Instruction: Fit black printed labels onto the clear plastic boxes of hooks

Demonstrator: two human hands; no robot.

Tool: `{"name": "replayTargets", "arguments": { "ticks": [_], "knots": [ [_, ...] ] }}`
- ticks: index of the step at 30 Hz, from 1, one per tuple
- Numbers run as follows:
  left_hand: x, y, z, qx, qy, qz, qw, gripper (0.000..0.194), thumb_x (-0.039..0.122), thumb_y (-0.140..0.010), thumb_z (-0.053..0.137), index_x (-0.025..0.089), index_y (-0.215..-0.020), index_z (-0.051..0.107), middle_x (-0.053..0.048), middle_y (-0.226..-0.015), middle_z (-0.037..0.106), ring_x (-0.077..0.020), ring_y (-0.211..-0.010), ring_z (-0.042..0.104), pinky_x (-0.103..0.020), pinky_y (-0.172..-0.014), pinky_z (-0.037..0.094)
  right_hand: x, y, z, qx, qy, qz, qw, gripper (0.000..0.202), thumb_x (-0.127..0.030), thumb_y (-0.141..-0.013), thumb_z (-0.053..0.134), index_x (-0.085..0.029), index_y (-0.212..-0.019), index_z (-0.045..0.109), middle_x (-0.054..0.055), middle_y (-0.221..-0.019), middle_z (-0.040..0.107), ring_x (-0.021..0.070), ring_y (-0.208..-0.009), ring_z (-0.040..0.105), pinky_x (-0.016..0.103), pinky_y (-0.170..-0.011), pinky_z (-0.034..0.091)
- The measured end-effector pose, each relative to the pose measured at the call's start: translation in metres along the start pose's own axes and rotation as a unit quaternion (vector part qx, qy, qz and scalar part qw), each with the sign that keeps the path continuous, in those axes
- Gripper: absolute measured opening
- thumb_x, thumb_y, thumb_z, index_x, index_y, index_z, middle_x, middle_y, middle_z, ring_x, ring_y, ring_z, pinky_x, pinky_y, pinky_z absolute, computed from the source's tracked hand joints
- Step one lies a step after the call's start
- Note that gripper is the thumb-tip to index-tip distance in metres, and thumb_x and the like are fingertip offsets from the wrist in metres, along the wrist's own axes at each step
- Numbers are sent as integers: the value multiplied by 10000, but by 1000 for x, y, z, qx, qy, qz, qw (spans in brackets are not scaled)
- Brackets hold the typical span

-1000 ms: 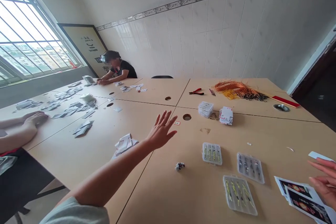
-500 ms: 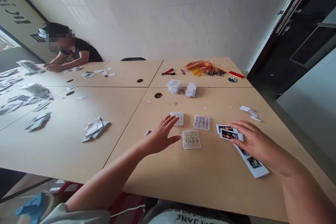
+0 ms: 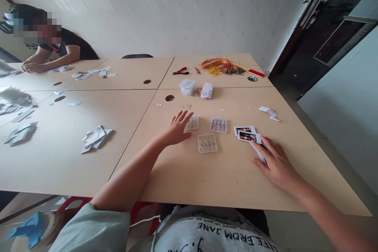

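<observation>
My left hand (image 3: pixel 176 129) is stretched out with its fingers apart, holding nothing. It is beside a small clear plastic box (image 3: pixel 193 123), partly covering its left side. Two more such boxes are close by: one with dark slim items (image 3: pixel 218 125) and one with yellowish slim items (image 3: pixel 207 143), perhaps fishing lures. My right hand (image 3: pixel 276 163) lies with spread fingers over the near end of a spread of dark-printed white cards (image 3: pixel 249 136). Its fingertips touch or nearly touch them, and it hides the rest of the cards.
Stacked clear boxes (image 3: pixel 188 87) and a pile of white cards (image 3: pixel 206 90) stand farther back. Beyond lie red-handled pliers (image 3: pixel 180 71) and orange wire-like strands (image 3: pixel 218 64). White packets (image 3: pixel 96 138) are at left. A co-worker (image 3: pixel 67 45) leans on the table's far left.
The view has shifted, so the table appears higher and farther left. My right hand has moved nearer along the cards, covering their near end. My left hand stays open beside the boxes.
</observation>
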State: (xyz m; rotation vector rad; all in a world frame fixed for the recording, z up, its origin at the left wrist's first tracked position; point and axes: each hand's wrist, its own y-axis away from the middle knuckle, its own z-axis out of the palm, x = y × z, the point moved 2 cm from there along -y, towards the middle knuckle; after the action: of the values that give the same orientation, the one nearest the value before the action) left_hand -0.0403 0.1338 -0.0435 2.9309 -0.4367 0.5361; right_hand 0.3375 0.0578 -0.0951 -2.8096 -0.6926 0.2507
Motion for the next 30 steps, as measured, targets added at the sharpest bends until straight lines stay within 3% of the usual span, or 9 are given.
{"name": "replayTargets", "arguments": {
  "ticks": [4, 8, 11, 15, 19, 22, 24, 27, 30],
  "knots": [
    [-4, 11, -8, 3, 3, -21, 1000, 846, 313, -885, 595, 216, -1615, 178, -172, -1709, 177, -367, -1582, 70, -611, -1240, 158, -2, -31, 11, -1, 10, 12, 1000, 493, -425, -1048, 301, -250, -1359, 641, 174, -1488, 545, 353, -1352, 533, 568, -1058, 451],
    [-21, 43, -14, 18, 11, -45, 999, 870, 413, -897, 594, 250, -1623, 143, -160, -1708, 194, -356, -1582, 99, -588, -1222, 244, 5, -71, 22, 9, 16, 27, 999, 399, -398, -1045, 401, -251, -1332, 636, 152, -1434, 586, 318, -1303, 566, 549, -1059, 448],
    [-36, 68, -8, 33, 14, -67, 997, 806, 410, -883, 603, 234, -1595, 268, -167, -1657, 336, -348, -1552, 251, -543, -1198, 327, 11, -99, 29, 17, 18, 39, 999, 372, -410, -1010, 553, -216, -1322, 611, 117, -1391, 608, 280, -1252, 591, 534, -1056, 466],
    [-53, 83, 1, 83, 10, -99, 992, 568, 369, -936, 480, 207, -1480, 479, -143, -1479, 582, -314, -1382, 535, -481, -1096, 483, 10, -121, 28, 36, 26, 54, 998, 377, -400, -994, 596, -207, -1318, 607, 111, -1382, 610, 277, -1241, 600, 537, -1054, 478],
    [-67, 76, -3, 142, 3, -107, 984, 419, 315, -963, 408, 238, -1303, 640, -102, -1293, 713, -278, -1217, 661, -437, -993, 566, -7, -126, 18, 60, 36, 44, 997, 345, -321, -1016, 514, -200, -1322, 620, 177, -1422, 594, 386, -1367, 498, 681, -1050, 416],
    [-75, 63, -11, 170, -1, -96, 981, 348, 301, -975, 435, 217, -1204, 684, -118, -1211, 739, -286, -1212, 656, -501, -1011, 547, -26, -123, 7, 63, 28, 13, 998, 396, -317, -1030, 405, -225, -1353, 616, 216, -1443, 582, 462, -1410, 427, 794, -1022, 332],
    [-73, 52, -15, 183, -1, -84, 980, 363, 311, -996, 412, 196, -1225, 669, -152, -1250, 713, -313, -1267, 615, -566, -1045, 508, -43, -119, -1, 40, 11, -31, 999, 429, -373, -1028, 407, -228, -1380, 605, 207, -1467, 565, 455, -1431, 408, 770, -1064, 313],
    [-59, 34, -13, 182, 12, -47, 982, 440, 389, -1001, 418, 224, -1376, 575, -157, -1435, 600, -332, -1402, 492, -583, -1131, 429, -73, -110, -9, -36, -32, -133, 990, 515, -517, -976, 529, -264, -1422, 585, 147, -1536, 522, 385, -1466, 397, 620, -1153, 346],
    [-36, 13, -4, 129, 36, 9, 991, 728, 497, -891, 624, 246, -1532, 388, -136, -1606, 420, -341, -1490, 374, -543, -1163, 405, -98, -104, -12, -109, -68, -203, 971, 608, -541, -898, 667, -297, -1445, 567, 120, -1581, 479, 359, -1485, 387, 563, -1170, 368]
  ]
}}
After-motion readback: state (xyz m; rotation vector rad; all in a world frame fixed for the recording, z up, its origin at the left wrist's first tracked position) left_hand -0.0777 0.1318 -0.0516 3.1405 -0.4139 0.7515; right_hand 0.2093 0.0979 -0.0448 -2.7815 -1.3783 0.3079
